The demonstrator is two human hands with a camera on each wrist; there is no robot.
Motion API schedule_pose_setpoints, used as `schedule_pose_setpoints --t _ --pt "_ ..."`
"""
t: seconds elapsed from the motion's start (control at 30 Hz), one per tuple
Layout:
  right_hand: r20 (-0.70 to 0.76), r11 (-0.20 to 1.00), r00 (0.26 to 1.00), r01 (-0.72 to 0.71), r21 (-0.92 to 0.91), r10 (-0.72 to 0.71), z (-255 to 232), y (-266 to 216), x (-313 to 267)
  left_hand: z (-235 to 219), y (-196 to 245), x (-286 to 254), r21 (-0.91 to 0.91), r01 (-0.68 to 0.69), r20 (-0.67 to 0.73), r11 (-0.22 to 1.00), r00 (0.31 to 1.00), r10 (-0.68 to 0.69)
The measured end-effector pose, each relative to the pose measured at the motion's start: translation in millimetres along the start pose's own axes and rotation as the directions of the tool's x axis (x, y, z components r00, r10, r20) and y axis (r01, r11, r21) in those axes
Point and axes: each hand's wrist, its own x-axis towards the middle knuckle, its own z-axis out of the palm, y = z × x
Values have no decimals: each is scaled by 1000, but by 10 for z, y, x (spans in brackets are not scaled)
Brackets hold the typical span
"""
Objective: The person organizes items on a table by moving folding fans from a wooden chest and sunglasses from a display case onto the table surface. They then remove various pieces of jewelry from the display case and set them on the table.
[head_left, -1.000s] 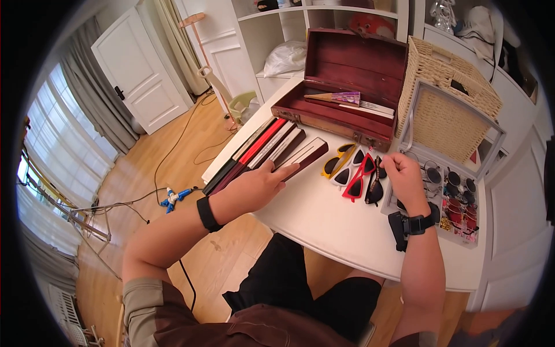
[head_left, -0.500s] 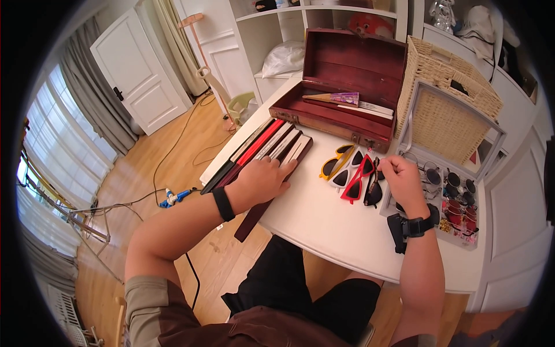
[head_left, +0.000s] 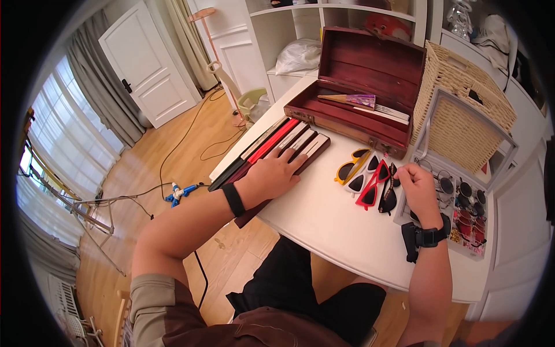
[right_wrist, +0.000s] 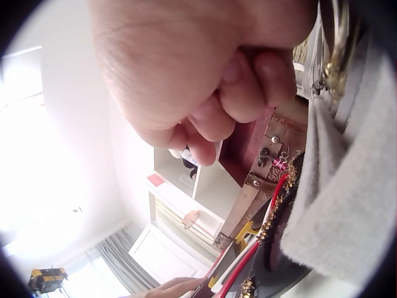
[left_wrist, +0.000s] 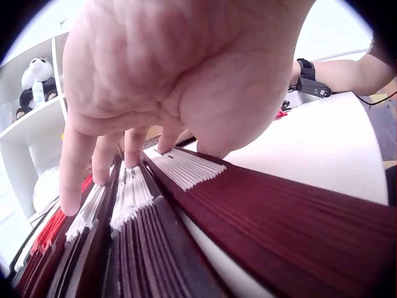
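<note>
My left hand lies over a row of folded hand fans, its fairly straight fingers spread across their white ribbed ends. A dark red fan forms the right side of the row, with a narrow gap beside its neighbour in the left wrist view. Farther left lies a fan with a bright red part. My right hand, fingers curled in and holding nothing visible, is beside black sunglasses with gold-flecked temples. Red sunglasses, white sunglasses and yellow sunglasses line up to their left.
Behind the row stands an open dark red case with a purple fan and white sticks inside. An open glasses box holds several pairs at the right. A woven basket stands behind it, all on a white table.
My left hand has slid the dark red fan leftward, up to the row, and its fingers now spread across several fans. The right hand stays by the black sunglasses. The head view has shifted slightly.
</note>
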Motion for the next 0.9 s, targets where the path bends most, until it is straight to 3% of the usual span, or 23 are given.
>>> schedule_pose_setpoints --t 0.17,0.27,0.33,0.43,0.47,0.53,0.57,0.63,0.67,0.73,0.9 --pt "5 999 1000 -15 29 15 4 13 0 32 -106 33 41 18 -7 999 1000 -17" --pt "14 999 999 -34 16 34 -6 -38 -9 -22 -223 31 -47 28 25 999 999 -27" --pt "7 1000 1000 -23 20 22 -3 -3 7 -127 -373 7 -130 112 -45 985 992 -118" --pt "11 1000 1000 -10 10 10 -15 0 -6 -77 -849 -24 -202 289 -30 936 953 -301" --pt "20 1000 1000 -4 -6 4 -16 -10 -5 -44 -962 -73 -202 289 -31 936 953 -301" --pt "14 1000 1000 -3 -8 3 -9 -20 -4 -23 -1091 -132 -422 345 85 839 936 -342" --pt "9 1000 1000 -5 -11 5 -2 -23 -10 -8 -1084 -147 -422 345 86 838 936 -342" --pt "5 1000 1000 -3 -11 3 2 -24 -11 19 -1013 -194 -383 381 221 841 922 -317" --pt "2 1000 1000 -1 -11 1 4 -23 -10 29 -954 -217 -385 382 220 841 922 -318" --pt "8 1000 1000 -6 -14 6 -6 -13 -5 12 -811 -238 -212 327 203 921 937 -286" --pt "5 1000 1000 -15 3 15 9 -9 -6 -134 -603 -240 -184 374 265 909 909 -320"
